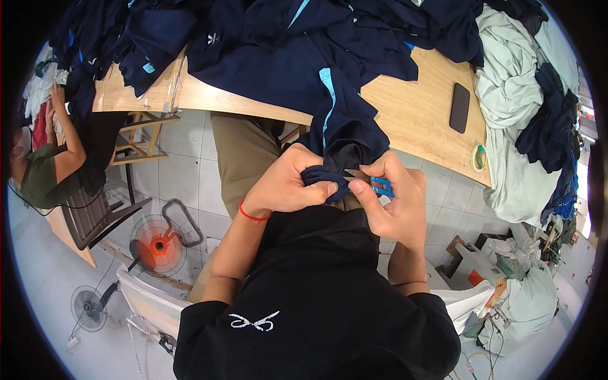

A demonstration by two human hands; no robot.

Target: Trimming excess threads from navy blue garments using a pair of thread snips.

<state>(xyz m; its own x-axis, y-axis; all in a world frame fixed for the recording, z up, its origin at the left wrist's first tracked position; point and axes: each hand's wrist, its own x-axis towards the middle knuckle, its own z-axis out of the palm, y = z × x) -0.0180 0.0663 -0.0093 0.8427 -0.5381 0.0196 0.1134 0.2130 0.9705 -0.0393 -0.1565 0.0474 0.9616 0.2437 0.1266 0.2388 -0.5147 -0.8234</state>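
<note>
My left hand [290, 182] is closed on a bunched edge of a navy garment [354, 121], pinching the cloth between thumb and fingers. In my right hand [394, 199] is a pair of thread snips [380, 186] with blue handles and pointed metal blades. The blade tips touch or almost touch the gathered fabric beside my left fingers. Above my hands the garment's tube-like opening shows a dark inside, and a light blue stripe [327, 95] runs up the cloth to the table. Whether a thread lies between the blades is too small to tell.
Navy garments are heaped along the far side of the wooden table [418, 114]. A dark phone [460, 107] and a small round dish [479, 158] lie at its right. Pale green cloth [506, 69] hangs over the right edge. Fans [158, 246] stand lower left; a co-worker [54, 158] sits at far left.
</note>
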